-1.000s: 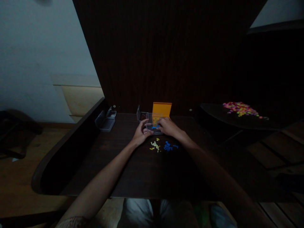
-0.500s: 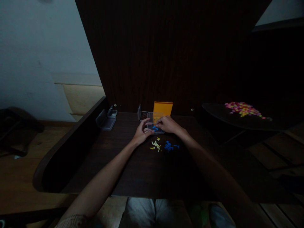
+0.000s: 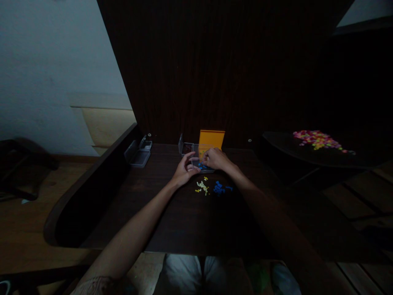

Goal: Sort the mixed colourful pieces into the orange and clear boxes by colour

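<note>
My left hand (image 3: 183, 171) is curled round the near left corner of a clear plastic box (image 3: 208, 171), thumb along the front edge and fingers at the left side. Several small blue pieces (image 3: 201, 166) lie inside the box. Over its right part, my right hand (image 3: 215, 159) is pinched with fingertips pointing down into the box; whatever they hold is too small or hidden to make out. Close in front of the box are a scatter of pale yellow pieces (image 3: 202, 187) and a little pile of blue pieces (image 3: 219, 187).
Behind the box stands an upright orange panel (image 3: 211, 138). A small open clear case (image 3: 188, 148) with dark reddish contents is beside it. More open clear cases (image 3: 139, 158) are at the left. Colourful small pieces (image 3: 317, 140) are heaped on a dark ledge at the right.
The view has shifted very slightly. My right fingertips have moved a little within the box, while my left hand keeps its place at the corner.
</note>
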`<state>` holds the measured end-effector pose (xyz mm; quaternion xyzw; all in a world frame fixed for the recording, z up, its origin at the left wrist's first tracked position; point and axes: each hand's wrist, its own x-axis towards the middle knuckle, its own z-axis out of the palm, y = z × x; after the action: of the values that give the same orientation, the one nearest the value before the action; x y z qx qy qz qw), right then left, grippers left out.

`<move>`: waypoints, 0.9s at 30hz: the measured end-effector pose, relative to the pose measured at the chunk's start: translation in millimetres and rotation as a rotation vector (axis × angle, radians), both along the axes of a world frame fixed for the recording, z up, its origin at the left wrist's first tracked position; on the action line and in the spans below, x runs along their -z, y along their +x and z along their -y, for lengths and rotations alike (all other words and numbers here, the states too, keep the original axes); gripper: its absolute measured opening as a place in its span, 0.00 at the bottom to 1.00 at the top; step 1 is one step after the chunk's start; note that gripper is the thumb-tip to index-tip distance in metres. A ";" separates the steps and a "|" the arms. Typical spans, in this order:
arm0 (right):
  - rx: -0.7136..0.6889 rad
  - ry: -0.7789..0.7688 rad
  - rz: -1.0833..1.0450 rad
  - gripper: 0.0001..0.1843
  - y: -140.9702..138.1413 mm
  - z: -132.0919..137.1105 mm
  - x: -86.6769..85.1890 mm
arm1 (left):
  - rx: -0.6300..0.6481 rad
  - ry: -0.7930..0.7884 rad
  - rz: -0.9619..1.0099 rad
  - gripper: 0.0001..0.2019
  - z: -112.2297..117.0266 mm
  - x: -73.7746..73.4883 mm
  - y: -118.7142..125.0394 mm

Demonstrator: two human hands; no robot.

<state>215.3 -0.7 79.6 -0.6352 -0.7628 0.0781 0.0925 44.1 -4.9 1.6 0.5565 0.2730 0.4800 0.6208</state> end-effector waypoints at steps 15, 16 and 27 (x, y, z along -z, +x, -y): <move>-0.096 -0.074 -0.187 0.07 5.2 -4.8 -6.8 | 0.010 0.036 0.023 0.37 -2.4 4.6 -0.8; -0.127 -0.077 -0.198 0.08 6.9 -4.1 -7.7 | 0.015 0.038 0.024 0.37 -2.7 5.0 -1.0; -0.284 -0.050 -0.087 0.06 1.4 0.0 -1.2 | 0.042 0.050 0.037 0.40 -0.4 2.2 -1.3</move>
<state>216.7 -0.7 80.8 -0.5191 -0.8379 0.1371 0.0977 42.8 -4.5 -0.6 0.5685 0.2375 0.4840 0.6214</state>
